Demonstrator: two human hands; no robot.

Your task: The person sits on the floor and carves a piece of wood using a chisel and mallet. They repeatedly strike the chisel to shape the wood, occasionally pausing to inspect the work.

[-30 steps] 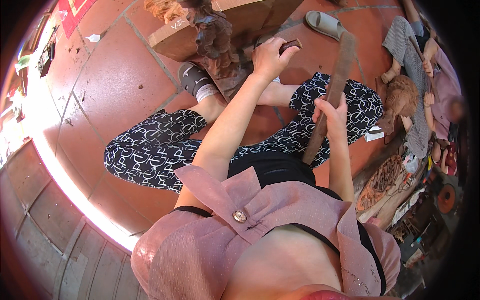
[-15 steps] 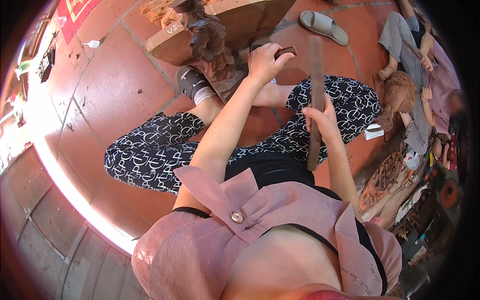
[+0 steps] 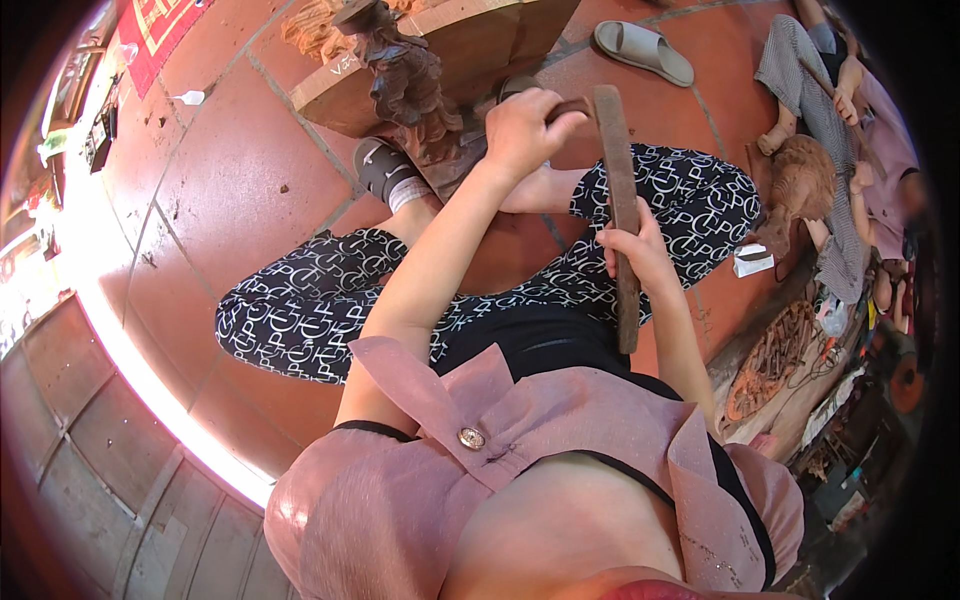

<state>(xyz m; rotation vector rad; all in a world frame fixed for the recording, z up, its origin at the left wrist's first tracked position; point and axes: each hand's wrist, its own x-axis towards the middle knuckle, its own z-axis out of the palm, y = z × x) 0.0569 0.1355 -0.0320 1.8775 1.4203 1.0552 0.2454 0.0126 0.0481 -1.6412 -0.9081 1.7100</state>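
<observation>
My left hand is closed on a brown tool. One end shows beyond my thumb, and the rest is hidden by the hand. Just left of that hand, a dark carved wooden figure stands upright against a thick wooden block. In my right hand is a long, flat wooden bat, gripped near its middle above my right thigh. Its upper end is close to the brown tool, and a gap shows between them.
At the right, a co-worker's hand holds a stick beside another wood carving. A reddish basket of several tools lies nearer me. A grey slipper rests on the tiled floor, and a white packet lies by my knee.
The bat's upper end has swung left toward the brown tool, and its lower end has dropped slightly. My left hand has shifted a little left, still gripping the tool.
</observation>
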